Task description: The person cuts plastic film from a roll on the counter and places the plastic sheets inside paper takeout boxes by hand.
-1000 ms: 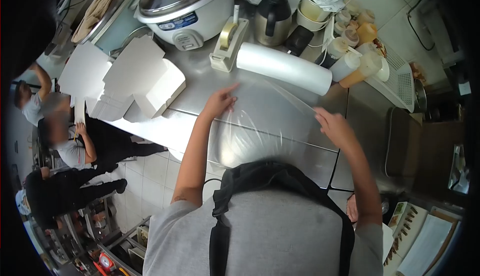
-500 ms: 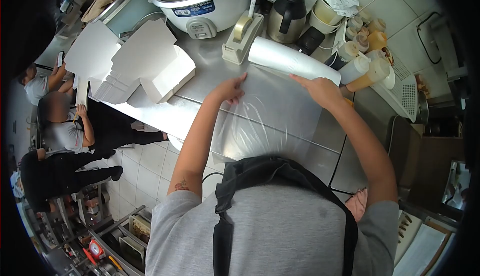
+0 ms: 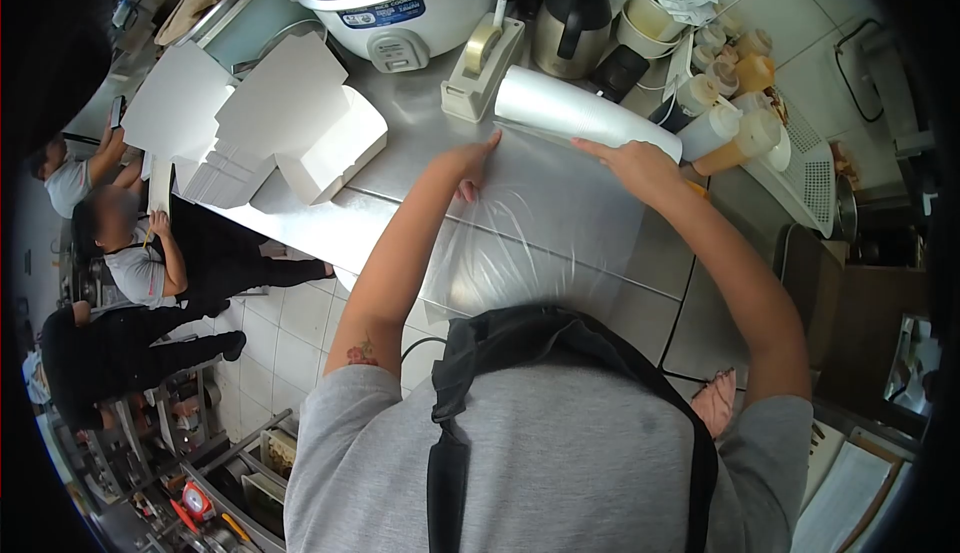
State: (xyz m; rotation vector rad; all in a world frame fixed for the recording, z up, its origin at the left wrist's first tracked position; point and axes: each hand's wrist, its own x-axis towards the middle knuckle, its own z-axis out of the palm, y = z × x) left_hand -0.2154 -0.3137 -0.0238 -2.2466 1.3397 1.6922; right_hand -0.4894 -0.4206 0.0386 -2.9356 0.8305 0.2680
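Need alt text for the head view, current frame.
A person's bare left hand and right hand are at the far part of clear plastic spread over a steel counter. Just beyond lies a white roll, with a tape dispenser and rice cooker farther left.
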